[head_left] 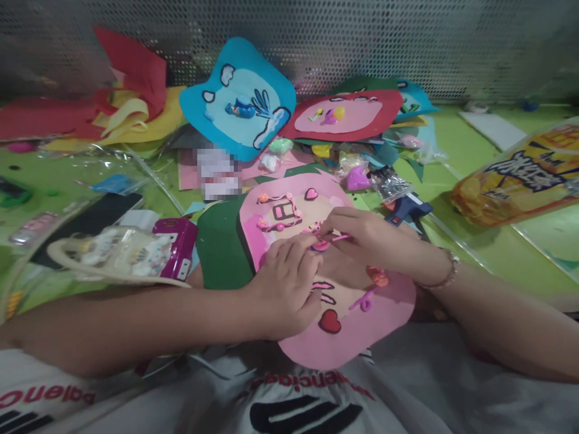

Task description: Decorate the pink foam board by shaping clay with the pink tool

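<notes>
A pink foam craft board (389, 307) with red hearts, pink clay flowers and strips lies in front of me, partly over my lap. My left hand (284, 286) rests on the board with its fingers curled, fingertips pressing near a small pink clay piece (320, 245). My right hand (366, 235) comes from the right with its fingers pinched on a thin pink clay strip (339, 237) right beside that piece. Both hands hide the middle of the board. A dark green foam sheet (219, 247) lies under the board's left side.
A blue foam picture (239, 96) and a red-rimmed one (344, 114) lean at the back among foam scraps. A magenta box (178, 241) and a clear pouch (113, 250) sit left. A snack bag (520, 181) lies right, a blue tool (409, 208) near it.
</notes>
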`<state>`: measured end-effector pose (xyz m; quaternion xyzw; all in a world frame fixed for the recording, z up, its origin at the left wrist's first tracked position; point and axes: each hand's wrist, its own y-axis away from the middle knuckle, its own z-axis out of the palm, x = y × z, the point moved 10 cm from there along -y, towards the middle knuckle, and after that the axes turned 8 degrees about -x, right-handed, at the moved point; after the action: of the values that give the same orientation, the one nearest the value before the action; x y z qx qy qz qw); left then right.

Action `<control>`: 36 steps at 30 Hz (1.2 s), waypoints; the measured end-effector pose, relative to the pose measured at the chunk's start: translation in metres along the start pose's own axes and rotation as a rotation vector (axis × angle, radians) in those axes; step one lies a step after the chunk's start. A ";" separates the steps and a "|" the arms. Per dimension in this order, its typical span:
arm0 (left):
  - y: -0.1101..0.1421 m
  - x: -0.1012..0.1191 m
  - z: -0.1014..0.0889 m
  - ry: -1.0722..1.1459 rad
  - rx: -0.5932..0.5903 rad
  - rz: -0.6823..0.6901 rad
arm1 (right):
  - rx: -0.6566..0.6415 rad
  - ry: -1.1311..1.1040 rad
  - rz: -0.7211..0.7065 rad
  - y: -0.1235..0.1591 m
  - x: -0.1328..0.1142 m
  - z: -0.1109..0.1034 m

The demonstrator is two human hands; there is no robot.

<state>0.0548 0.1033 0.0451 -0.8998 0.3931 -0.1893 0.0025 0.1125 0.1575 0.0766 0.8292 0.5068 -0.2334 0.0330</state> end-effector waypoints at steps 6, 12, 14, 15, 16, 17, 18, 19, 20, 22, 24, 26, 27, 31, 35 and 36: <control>0.000 -0.001 0.000 0.012 -0.023 -0.015 | -0.008 -0.018 0.002 0.000 0.002 0.000; 0.000 0.001 0.001 -0.004 -0.040 0.006 | -0.044 -0.040 0.032 0.002 0.008 0.005; 0.000 0.002 0.000 -0.013 -0.033 0.012 | -0.045 -0.038 0.045 0.002 0.008 0.004; 0.001 0.003 0.000 -0.017 -0.029 0.013 | -0.039 -0.035 0.051 0.001 0.008 0.003; 0.001 0.003 -0.001 -0.021 -0.026 0.014 | -0.031 -0.035 0.057 0.001 0.008 0.002; 0.001 0.003 -0.001 -0.025 -0.022 0.015 | -0.024 -0.036 0.061 0.000 0.008 0.001; 0.001 0.004 -0.001 -0.029 -0.021 0.016 | -0.021 -0.036 0.064 0.000 0.009 0.001; 0.000 0.004 -0.002 -0.032 -0.020 0.017 | -0.020 -0.036 0.064 -0.001 0.009 0.001; 0.000 0.004 -0.002 -0.036 -0.018 0.018 | -0.020 -0.037 0.063 -0.001 0.009 0.001; 0.000 0.003 -0.002 -0.044 -0.014 0.020 | -0.025 -0.044 0.058 -0.001 0.009 0.002; 0.000 0.003 -0.001 -0.050 -0.012 0.025 | -0.027 -0.054 0.050 0.000 0.009 0.002; 0.001 0.003 -0.001 -0.057 -0.012 0.032 | -0.027 -0.065 0.046 0.000 0.009 0.003; 0.001 0.003 -0.001 -0.060 -0.012 0.036 | -0.028 -0.069 0.045 0.000 0.009 0.003; 0.001 0.004 0.000 -0.077 -0.018 0.046 | -0.038 -0.077 0.036 0.000 0.008 0.004; 0.000 0.004 0.002 -0.098 -0.028 0.054 | -0.037 -0.063 0.035 0.000 0.007 0.004; 0.000 0.004 0.003 -0.103 -0.030 0.055 | -0.032 -0.058 0.038 0.000 0.008 0.003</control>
<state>0.0584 0.1001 0.0442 -0.8972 0.4197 -0.1364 0.0144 0.1138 0.1629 0.0705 0.8309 0.4936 -0.2484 0.0654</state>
